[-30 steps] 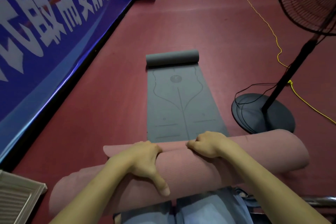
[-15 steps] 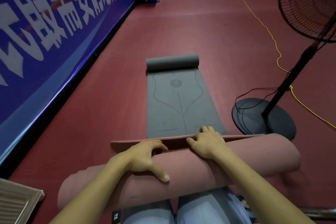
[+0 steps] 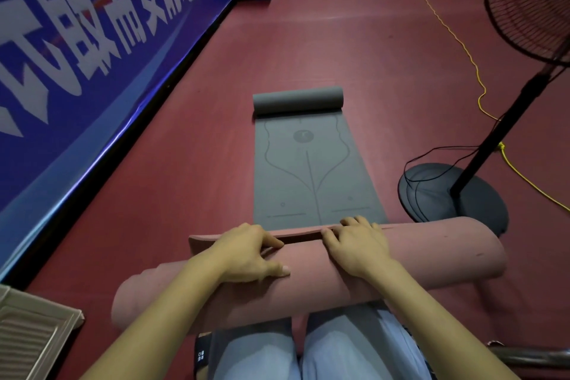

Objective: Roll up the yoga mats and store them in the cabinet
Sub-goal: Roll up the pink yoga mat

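Bare forearms, no sleeves in view; light blue-grey trousers (image 3: 348, 348); dark strap with small white markings (image 3: 202, 355)

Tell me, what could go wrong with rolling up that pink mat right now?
The pink mat is rolled loosely, and its free edge sticks out under the left hand and right hand; if they let go, it may spring open. The roll also looks uneven, with its ends not lined up, so it could telescope. The fan base and its cord sit close to the roll's right end and might snag it.
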Demonstrator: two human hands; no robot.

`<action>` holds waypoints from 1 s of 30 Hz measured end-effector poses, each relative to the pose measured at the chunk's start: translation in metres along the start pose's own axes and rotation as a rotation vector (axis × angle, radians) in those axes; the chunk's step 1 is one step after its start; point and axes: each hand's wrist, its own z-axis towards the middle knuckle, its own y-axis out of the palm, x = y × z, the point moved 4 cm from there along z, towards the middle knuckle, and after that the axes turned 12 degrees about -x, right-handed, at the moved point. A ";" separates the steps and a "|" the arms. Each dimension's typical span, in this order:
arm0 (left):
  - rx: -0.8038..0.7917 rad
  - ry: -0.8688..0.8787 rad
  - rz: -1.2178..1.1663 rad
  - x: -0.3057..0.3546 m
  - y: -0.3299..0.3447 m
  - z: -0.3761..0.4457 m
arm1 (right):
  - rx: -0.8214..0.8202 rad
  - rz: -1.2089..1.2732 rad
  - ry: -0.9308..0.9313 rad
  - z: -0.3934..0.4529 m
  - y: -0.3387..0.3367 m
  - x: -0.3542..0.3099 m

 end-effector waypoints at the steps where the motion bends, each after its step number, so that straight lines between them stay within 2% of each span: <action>1: -0.001 -0.020 0.072 0.010 0.002 -0.005 | 0.009 0.004 -0.001 -0.001 0.001 0.001; 7: -0.046 -0.180 0.404 0.037 0.045 -0.001 | 0.046 0.018 -0.004 0.002 -0.003 0.000; 11: -0.007 -0.154 0.392 0.029 0.045 0.008 | 0.018 -0.010 -0.004 0.006 -0.003 -0.002; 15: 0.022 -0.108 0.394 0.027 0.041 0.002 | 0.073 -0.070 -0.044 -0.002 -0.005 -0.005; 19: -0.036 -0.073 0.443 0.036 0.018 0.003 | -0.127 -0.043 -0.027 -0.002 -0.015 -0.004; 22: -0.149 -0.034 0.385 0.031 0.021 -0.001 | -0.307 -0.074 -0.024 -0.004 -0.019 -0.004; 25: -0.208 0.013 0.292 0.023 0.031 -0.007 | -0.388 -0.118 -0.037 -0.008 -0.009 -0.008; 27: -0.226 0.016 0.250 0.020 0.030 -0.005 | -0.375 -0.087 -0.030 -0.009 -0.008 -0.008; 30: -0.270 -0.011 0.098 0.016 0.021 0.003 | -0.239 -0.030 -0.035 -0.010 -0.016 -0.006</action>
